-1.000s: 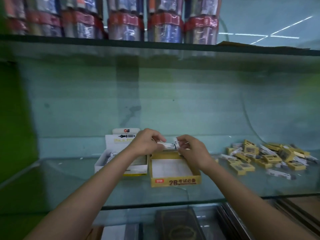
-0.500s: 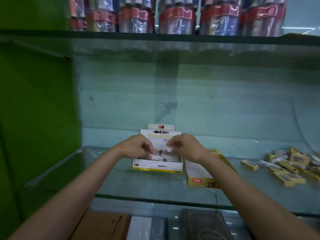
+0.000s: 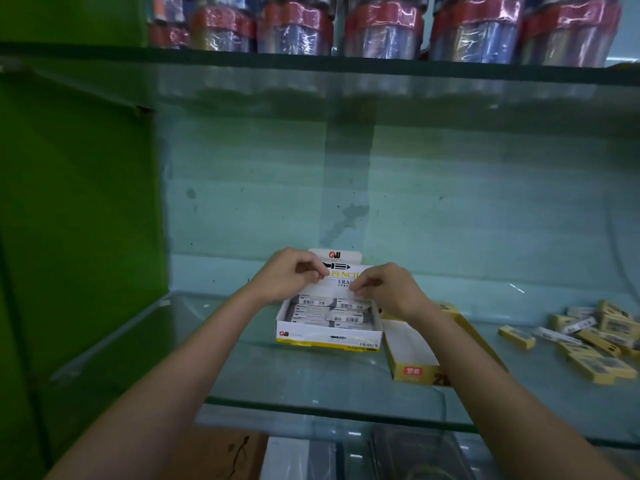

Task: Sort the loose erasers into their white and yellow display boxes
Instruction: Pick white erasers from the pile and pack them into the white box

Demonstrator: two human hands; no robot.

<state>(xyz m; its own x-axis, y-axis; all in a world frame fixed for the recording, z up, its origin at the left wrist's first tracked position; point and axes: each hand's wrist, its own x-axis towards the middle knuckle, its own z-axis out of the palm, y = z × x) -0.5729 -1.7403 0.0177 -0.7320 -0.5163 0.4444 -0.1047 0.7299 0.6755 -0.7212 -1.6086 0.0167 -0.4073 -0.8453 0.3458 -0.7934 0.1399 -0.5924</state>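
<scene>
The white display box [image 3: 329, 336] stands on the glass shelf at centre, its lid flap upright behind it. Several white-sleeved erasers [image 3: 343, 315] lie inside in rows. My left hand [image 3: 291, 275] and my right hand [image 3: 384, 289] hover just above the box's back edge, in front of the flap. Their fingers are pinched shut and no eraser shows in them. The yellow display box [image 3: 412, 370] sits touching the white box's right side, showing a bare white floor; my right forearm covers part of it. Loose yellow and white erasers [image 3: 595, 341] are heaped at the far right.
The glass shelf [image 3: 311, 375] ends in a front edge just below the boxes. A green side panel [image 3: 76, 202] closes off the left. An upper glass shelf carries wrapped bundles [image 3: 381, 29]. Dark items lie on a lower level under the glass.
Both hands moved left from above the yellow box to the white box. The white erasers they held a second ago are gone from the fingers, and the hands have lifted slightly.
</scene>
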